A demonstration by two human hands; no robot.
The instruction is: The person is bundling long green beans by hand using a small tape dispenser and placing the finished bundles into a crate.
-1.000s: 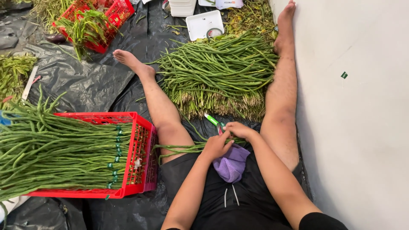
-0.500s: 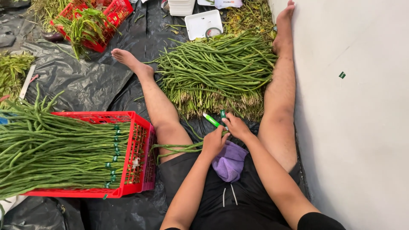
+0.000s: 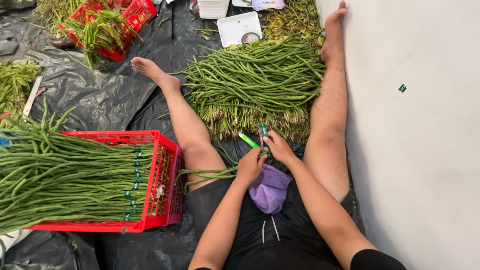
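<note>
Black plastic sheeting (image 3: pixel 105 95) covers the floor. Directly on it lie a loose pile of long green beans (image 3: pixel 255 85), a red crate (image 3: pixel 160 175) heaped with bundled beans, a second red crate (image 3: pixel 130 20) and a white tray (image 3: pixel 239 27).

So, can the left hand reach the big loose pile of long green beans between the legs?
Probably yes. The left hand holds a small bunch of beans, but the loose pile of long green beans lies just ahead, nothing between.
</note>
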